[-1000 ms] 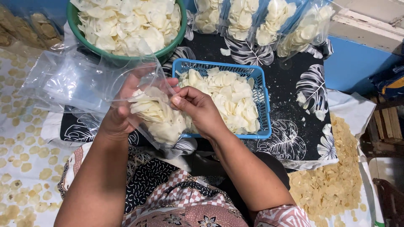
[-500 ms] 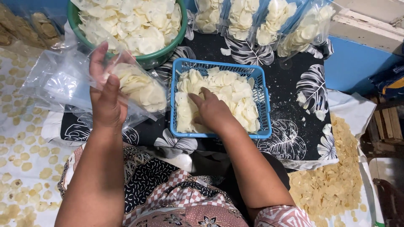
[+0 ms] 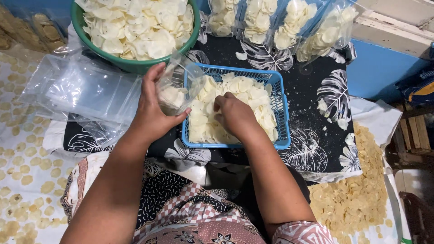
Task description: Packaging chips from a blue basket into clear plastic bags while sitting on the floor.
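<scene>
My left hand (image 3: 151,113) grips a clear plastic bag (image 3: 181,88) partly filled with pale chips, held at the left rim of a blue plastic basket (image 3: 281,113). The bag's mouth faces the basket. My right hand (image 3: 233,115) is down in the basket, fingers curled into the pile of white chips (image 3: 246,90). Whether it has chips in its grasp is hidden under the fingers.
A green bowl (image 3: 135,65) heaped with chips stands at the back left. Several filled bags (image 3: 289,27) lean along the back. Empty clear bags (image 3: 86,90) lie left. Loose chips (image 3: 357,190) are piled at the right on a white sheet.
My left hand brought the bag from the left over to the basket's rim and tipped it lower. My right hand shifted slightly toward the basket's left side.
</scene>
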